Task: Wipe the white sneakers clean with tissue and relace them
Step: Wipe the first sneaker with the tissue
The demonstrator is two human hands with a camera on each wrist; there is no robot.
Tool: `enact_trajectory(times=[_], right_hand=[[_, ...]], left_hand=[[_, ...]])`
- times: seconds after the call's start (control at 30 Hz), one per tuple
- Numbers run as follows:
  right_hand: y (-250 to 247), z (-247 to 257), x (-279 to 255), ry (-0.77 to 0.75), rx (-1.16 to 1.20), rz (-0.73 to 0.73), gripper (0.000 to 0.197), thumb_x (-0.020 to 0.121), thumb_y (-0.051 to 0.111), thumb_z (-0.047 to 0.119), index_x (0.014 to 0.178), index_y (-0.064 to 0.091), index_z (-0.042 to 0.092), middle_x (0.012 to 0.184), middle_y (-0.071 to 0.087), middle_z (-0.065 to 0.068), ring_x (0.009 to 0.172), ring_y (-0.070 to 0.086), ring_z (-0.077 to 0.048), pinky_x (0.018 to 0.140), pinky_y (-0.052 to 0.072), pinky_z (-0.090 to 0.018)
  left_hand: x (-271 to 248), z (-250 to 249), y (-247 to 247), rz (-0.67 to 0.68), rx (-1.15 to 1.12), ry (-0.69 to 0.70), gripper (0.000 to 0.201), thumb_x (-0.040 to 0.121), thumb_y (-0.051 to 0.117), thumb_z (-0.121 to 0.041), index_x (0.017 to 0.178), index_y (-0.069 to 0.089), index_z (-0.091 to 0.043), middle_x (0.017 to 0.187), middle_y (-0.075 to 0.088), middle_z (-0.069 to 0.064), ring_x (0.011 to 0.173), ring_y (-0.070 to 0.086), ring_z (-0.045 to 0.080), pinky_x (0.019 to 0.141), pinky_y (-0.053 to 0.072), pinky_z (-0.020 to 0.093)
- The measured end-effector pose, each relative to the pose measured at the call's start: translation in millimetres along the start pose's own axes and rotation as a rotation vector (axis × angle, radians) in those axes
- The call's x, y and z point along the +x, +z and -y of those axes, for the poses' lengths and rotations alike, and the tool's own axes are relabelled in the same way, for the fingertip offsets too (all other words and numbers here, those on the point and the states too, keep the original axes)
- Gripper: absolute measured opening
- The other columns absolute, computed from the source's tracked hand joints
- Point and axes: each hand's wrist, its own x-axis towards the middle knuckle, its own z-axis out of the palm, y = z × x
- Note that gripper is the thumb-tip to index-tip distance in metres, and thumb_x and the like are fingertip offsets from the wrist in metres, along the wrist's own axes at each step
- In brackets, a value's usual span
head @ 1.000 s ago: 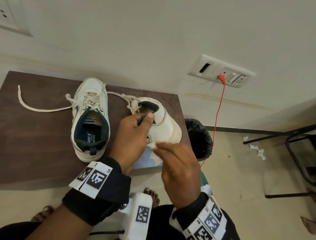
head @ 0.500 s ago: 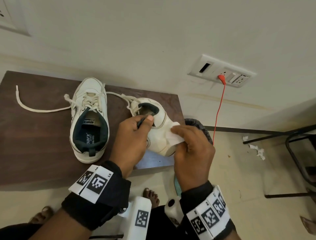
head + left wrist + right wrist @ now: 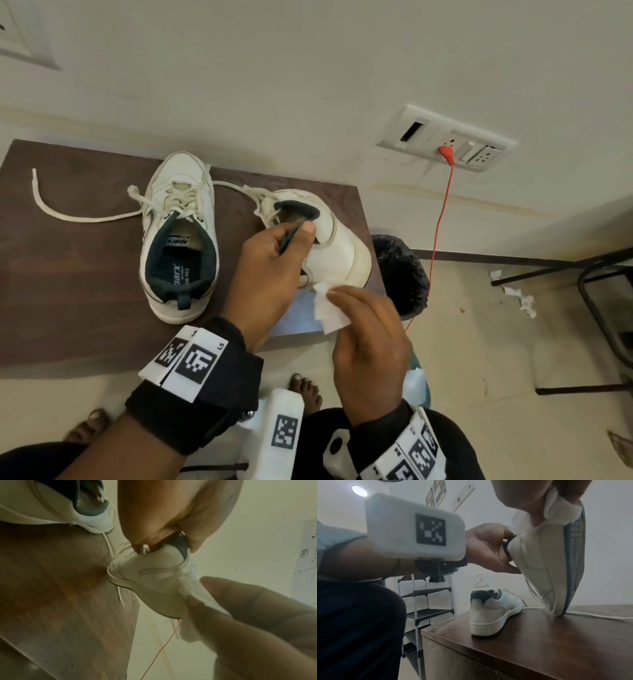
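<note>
One white sneaker (image 3: 337,250) stands tipped up on its toe near the right end of the brown table (image 3: 68,274). My left hand (image 3: 298,236) grips its dark collar, with the thumb outside and the fingers inside. My right hand (image 3: 337,294) pinches a folded white tissue (image 3: 329,310) against the bottom of the heel. In the left wrist view the tissue (image 3: 193,592) lies on the heel of the sneaker (image 3: 154,577). The other sneaker (image 3: 178,240) sits flat on the table to the left, and its loose lace (image 3: 68,216) trails further left.
A bin with a black liner (image 3: 400,274) stands just right of the table. A red cable (image 3: 442,212) hangs from the wall socket (image 3: 445,140). Crumpled tissues (image 3: 513,294) lie on the floor by a black chair frame (image 3: 599,291). A shoe rack (image 3: 428,601) stands behind.
My right hand swept the tissue up onto the right side of the heel, then back down toward me to the heel's lower edge. The left hand kept its grip on the collar.
</note>
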Motion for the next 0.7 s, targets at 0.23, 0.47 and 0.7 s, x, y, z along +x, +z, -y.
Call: enact_trajectory(times=[0.23,0.47,0.7], right_hand=[[-1.8,-1.3,30.2,0.082,-0.054,-0.213,0.029,0.077,0.046,-0.002,0.091,0.072,-0.002,0.092,0.067,-0.013,0.089,0.059,-0.015,0.083,0.048,-0.016],[-2.8,-7.5,38.7,0.086,-0.018,-0.21,0.029,0.077,0.047,-0.005,0.092,0.071,-0.002,0.092,0.067,-0.013,0.091,0.058,-0.012,0.084,0.046,-0.014],[-11.6,-18.9,43.5,0.112,-0.029,-0.247,0.033,0.077,0.046,-0.007,0.095,0.072,-0.001,0.094,0.067,-0.013,0.087,0.063,-0.022,0.077,0.052,-0.027]], left_hand=[[0.8,-3.0,-12.8,0.207,-0.05,0.137,0.029,0.077,0.07,-0.012,0.106,0.068,-0.017,0.103,0.074,0.007,0.096,0.069,0.023,0.082,0.058,0.031],[-1.9,1.0,-8.1,0.333,0.268,0.282,0.05,0.077,0.069,-0.024,0.123,0.049,-0.03,0.118,0.063,-0.002,0.111,0.06,0.007,0.092,0.05,0.024],[-4.4,-3.5,5.1,0.314,0.495,0.33,0.05,0.086,0.06,-0.027,0.133,0.047,-0.034,0.115,0.066,-0.017,0.109,0.059,0.0,0.095,0.05,0.037]])
